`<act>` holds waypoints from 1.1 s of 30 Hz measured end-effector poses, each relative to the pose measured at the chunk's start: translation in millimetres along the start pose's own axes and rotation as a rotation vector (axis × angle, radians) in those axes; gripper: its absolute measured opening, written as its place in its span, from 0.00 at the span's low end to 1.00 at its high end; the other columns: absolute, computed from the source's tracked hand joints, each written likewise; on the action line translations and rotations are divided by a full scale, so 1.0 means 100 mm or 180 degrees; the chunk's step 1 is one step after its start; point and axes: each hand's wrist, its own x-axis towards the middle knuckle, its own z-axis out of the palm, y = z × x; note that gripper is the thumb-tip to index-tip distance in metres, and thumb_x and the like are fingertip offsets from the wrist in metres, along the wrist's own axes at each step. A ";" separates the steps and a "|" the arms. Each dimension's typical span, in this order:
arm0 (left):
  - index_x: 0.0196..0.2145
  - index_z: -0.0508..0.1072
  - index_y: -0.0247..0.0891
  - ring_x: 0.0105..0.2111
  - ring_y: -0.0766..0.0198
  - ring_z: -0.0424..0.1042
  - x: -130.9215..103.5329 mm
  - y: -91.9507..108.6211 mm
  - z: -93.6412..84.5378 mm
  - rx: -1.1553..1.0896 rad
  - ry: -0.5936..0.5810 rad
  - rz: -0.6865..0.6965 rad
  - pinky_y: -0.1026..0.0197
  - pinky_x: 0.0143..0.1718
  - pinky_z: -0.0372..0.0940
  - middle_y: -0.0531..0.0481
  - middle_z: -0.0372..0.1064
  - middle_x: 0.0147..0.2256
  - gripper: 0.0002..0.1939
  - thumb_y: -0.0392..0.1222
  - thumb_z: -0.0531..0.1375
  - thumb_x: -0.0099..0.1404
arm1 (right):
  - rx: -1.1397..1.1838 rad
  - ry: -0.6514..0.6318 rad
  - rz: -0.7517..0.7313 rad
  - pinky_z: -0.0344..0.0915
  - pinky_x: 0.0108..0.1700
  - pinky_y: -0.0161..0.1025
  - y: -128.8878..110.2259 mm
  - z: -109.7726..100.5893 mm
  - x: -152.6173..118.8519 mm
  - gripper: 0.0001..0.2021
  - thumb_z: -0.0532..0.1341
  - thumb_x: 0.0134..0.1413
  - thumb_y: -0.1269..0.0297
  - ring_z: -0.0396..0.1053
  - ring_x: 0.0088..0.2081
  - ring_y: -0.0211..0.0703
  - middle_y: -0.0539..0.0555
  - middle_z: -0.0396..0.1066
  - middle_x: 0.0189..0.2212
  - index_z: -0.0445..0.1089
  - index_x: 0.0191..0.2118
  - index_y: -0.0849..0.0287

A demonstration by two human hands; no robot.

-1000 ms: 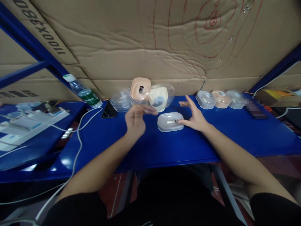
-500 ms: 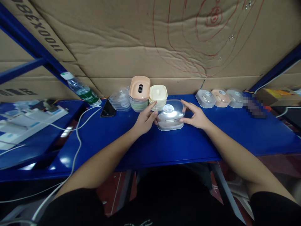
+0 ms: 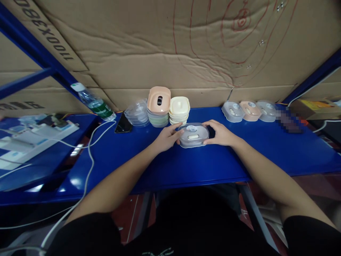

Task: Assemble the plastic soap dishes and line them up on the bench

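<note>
A small grey plastic box with a clear lid sits on the blue table, a round sticker and a pale bar-shaped piece showing on its top. My left hand grips its left end, thumb on the lid's edge. At the right end, my right hand holds it between thumb in front and fingers behind, with a gap at the palm. Just behind stand a stack of cream trays, a peach slotted tray on top of grey and green trays, and a pile of clear lids.
Lidded boxes in grey, peach and grey line the back right. On the left are a phone, a water bottle, a power strip and a loose white cable. A cardboard wall rises behind.
The clear lid, earlier tilted up over the grey base, has come down and lies flat on it. Both hands stay at the box's ends, the right fingers slightly lower.
</note>
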 end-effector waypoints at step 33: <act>0.50 0.81 0.37 0.24 0.64 0.72 0.01 0.12 -0.01 0.1043 -0.0243 -0.0197 0.64 0.27 0.63 0.52 0.75 0.26 0.25 0.57 0.52 0.76 | -0.0029 -0.0106 0.0123 0.68 0.64 0.69 0.01 0.03 -0.03 0.58 0.79 0.38 0.34 0.72 0.62 0.71 0.66 0.72 0.63 0.61 0.73 0.53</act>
